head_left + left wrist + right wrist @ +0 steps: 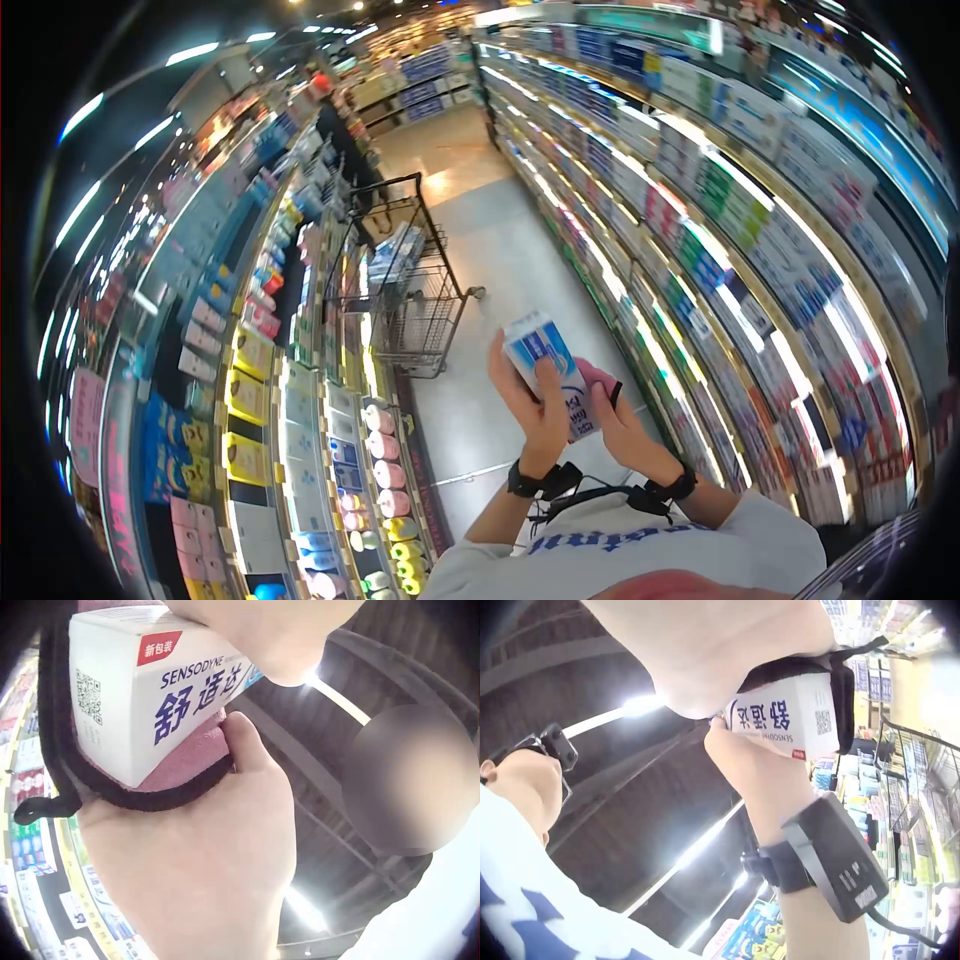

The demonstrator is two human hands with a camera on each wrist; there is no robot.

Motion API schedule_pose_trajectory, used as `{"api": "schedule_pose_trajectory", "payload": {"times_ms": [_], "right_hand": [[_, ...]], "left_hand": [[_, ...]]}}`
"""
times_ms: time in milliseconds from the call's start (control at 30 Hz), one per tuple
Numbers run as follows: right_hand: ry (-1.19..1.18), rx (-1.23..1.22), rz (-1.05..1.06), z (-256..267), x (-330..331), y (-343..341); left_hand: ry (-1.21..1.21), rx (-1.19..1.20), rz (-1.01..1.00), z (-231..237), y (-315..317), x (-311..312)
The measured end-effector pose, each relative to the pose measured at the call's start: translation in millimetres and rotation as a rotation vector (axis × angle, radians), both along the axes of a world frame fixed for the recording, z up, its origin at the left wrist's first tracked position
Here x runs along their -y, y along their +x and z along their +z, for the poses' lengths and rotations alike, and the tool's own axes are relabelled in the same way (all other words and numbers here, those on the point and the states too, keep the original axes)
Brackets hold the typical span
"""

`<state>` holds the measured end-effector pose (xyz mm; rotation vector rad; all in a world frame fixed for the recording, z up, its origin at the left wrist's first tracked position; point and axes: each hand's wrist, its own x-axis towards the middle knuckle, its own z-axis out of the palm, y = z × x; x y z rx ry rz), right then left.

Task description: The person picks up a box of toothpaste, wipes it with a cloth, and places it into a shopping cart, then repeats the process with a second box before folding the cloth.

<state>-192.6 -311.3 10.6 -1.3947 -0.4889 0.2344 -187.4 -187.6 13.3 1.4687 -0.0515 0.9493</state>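
A white and blue Sensodyne toothpaste box (pixel 532 343) is held up in front of the chest. My left hand (pixel 538 420) grips it, thumb on the printed face and fingers along the far side. Close to the lower end of the box, my right hand (pixel 627 432) holds a pink cloth item (pixel 596 374) with black trim. In the left wrist view, the right thumb lies on the pink cloth (pixel 191 759), which sits against the box (pixel 176 686). The right wrist view shows the box end (pixel 814 716) with its QR code; part of the box is hidden by the hands.
A black wire shopping cart (pixel 415 318) with packages in it stands ahead, by the left shelves. Stocked shelves (pixel 690 220) line the right side, and displays with yellow packs (pixel 245 400) line the left. The pale floor (pixel 490 230) of the aisle runs between them.
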Motion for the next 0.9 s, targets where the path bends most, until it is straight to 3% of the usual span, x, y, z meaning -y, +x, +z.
{"api": "schedule_pose_trajectory", "payload": {"times_ms": [67, 100, 200, 233, 367, 467, 567, 800, 900], "right_hand": [[-0.004, -0.244, 0.120, -2.3, -13.1, 20.6], [-0.089, -0.174, 0.121, -17.7, -21.0, 34.8], [0.031, -0.358, 0.230, -33.2, -41.0, 64.0], [0.040, -0.349, 0.245, -32.9, -45.2, 75.8], [0.080, -0.364, 0.332, -40.5, -46.4, 138.5], [0.200, -0.250, 0.229, -27.8, -41.7, 193.2], [0.234, 0.095, 0.133, -1.8, -24.3, 253.5], [0.226, 0.501, 0.030, 19.4, 5.7, 372.8], [0.056, 0.626, 0.079, 21.1, 4.5, 420.1]], "left_hand": [[-0.037, 0.023, -0.008, -14.3, 5.1, -11.7], [-0.033, 0.056, 0.016, -24.5, 12.9, -21.5], [0.124, -0.034, 0.168, -21.5, 35.0, -37.9], [0.215, -0.139, 0.247, -27.1, 46.9, -51.4], [0.327, -0.172, 0.343, -32.9, 100.7, -58.5], [0.378, -0.057, 0.422, -16.4, 150.9, -35.1], [0.693, -0.048, 0.361, 3.9, 200.5, -25.8], [0.660, -0.208, 0.047, 12.1, 304.3, -5.8], [0.521, -0.231, -0.022, 13.7, 337.2, -16.5]]}}
